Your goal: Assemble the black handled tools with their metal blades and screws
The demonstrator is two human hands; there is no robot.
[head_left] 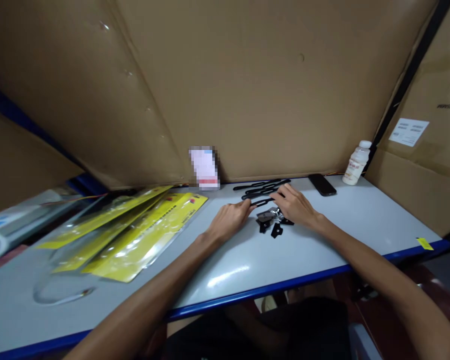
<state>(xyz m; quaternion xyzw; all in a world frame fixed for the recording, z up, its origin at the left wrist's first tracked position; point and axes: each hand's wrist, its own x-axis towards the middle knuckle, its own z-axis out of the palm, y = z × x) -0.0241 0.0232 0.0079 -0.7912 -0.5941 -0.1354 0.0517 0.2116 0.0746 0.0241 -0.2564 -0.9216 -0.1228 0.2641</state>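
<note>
Between my two hands is a slim black handle-like piece [262,202], low over the table. My left hand [230,218] pinches its left end, fingertips pressed together. At the other end, my right hand [295,204] grips it with bent fingers that hide part of it. Several similar black handle-like pieces [260,190] lie just behind my hands. In front of my right hand sits a small pile of flat black plates [264,220], some with a hole, and a bit of clear plastic [276,214]. One black plate [276,230] lies nearest to me.
Yellow cards in clear plastic packaging [146,235] spread over the left of the table [217,280]. A blurred lit screen [205,168] leans on the cardboard wall [247,90]. A black phone [322,185] and a white bottle [357,163] stand back right. A pale cable [60,302] curls at left.
</note>
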